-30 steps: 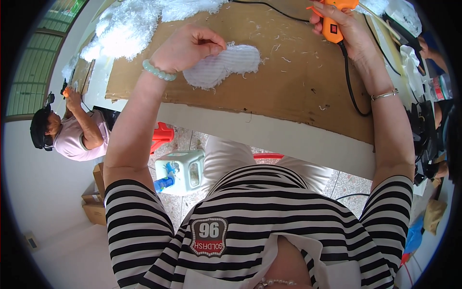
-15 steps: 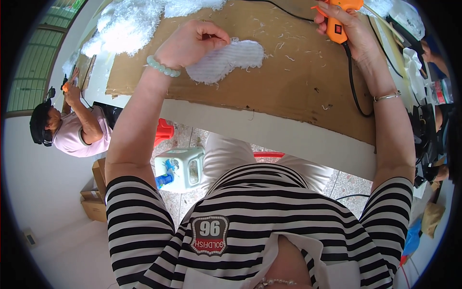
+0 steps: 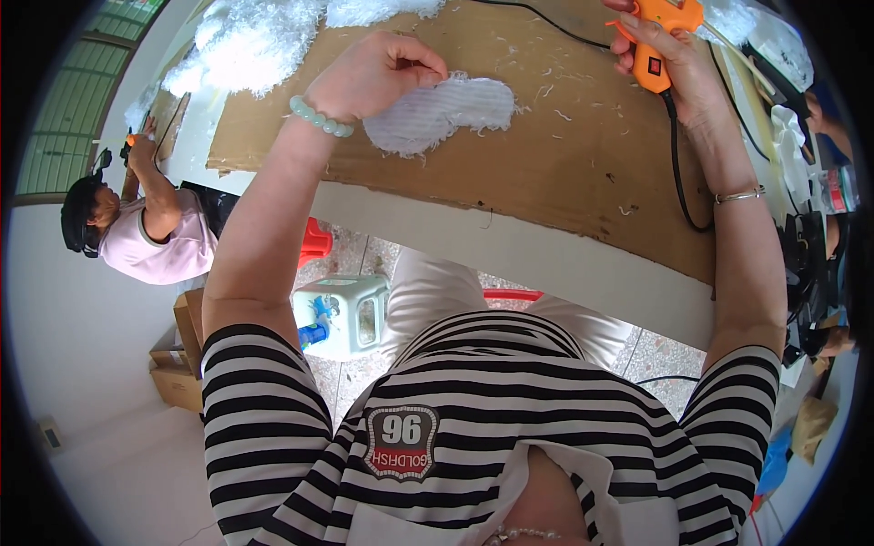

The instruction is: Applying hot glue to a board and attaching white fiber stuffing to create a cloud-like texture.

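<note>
Pinching one white fuzzy piece (image 3: 443,111), left hand (image 3: 378,75), right hand (image 3: 669,68) gripping one orange glue gun (image 3: 657,41)

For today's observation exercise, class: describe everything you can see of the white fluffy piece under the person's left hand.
The white fluffy piece is a flat, elongated oval, rather like a shoe sole, of woolly white fabric with faint ribbing and frayed, fuzzy edges. It lies flat on the brown cardboard sheet covering the table, its long axis running left to right. The left hand pinches or presses its left end; the right end lies free. Loose white fibres are scattered around it.
</note>
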Tool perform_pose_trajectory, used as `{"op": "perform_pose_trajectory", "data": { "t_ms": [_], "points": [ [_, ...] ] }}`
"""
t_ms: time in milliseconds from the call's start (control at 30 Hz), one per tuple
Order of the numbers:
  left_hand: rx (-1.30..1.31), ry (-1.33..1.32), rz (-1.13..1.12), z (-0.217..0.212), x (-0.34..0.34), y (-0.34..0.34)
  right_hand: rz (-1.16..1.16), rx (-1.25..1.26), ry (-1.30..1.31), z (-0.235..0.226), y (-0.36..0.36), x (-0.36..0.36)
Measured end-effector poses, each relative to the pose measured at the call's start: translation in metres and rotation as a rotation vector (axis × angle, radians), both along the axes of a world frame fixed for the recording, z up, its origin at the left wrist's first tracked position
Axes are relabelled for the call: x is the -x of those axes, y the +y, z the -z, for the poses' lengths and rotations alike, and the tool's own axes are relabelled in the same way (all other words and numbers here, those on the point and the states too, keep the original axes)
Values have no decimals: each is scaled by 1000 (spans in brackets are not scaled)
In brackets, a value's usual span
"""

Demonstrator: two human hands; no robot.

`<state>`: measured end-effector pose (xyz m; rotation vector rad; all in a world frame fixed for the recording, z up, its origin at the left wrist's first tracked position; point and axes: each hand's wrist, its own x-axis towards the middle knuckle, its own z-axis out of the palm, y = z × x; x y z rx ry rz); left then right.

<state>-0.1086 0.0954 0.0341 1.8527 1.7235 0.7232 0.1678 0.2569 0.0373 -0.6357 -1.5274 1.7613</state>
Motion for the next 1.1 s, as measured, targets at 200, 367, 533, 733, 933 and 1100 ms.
{"op": "perform_pose_trajectory", "data": {
  "t_ms": [200, 367, 533, 733, 933, 1100],
  "points": [
    [-82, 0, 20, 5, -3, -5, 1, 21, -21, 0, 1, -1],
    [-210, -7, -97, 0, -6, -15, -51, -155, -120, 4, 5, -6],
    [-434, 31, -312, 0, 9, -32, -26, 38, 3, 1, 2, 0],
    [-598, 286, -353, -3, -30, -70, -51, -129, -123, 6, 6, -6],
    [-586, 523, -91, 14, -67, -86, -70, -111, -93, 8, 7, -6],
    [-553, 581, -139, 20, -71, -90, -69, -114, -102, 8, 7, -5]
  ]
}}
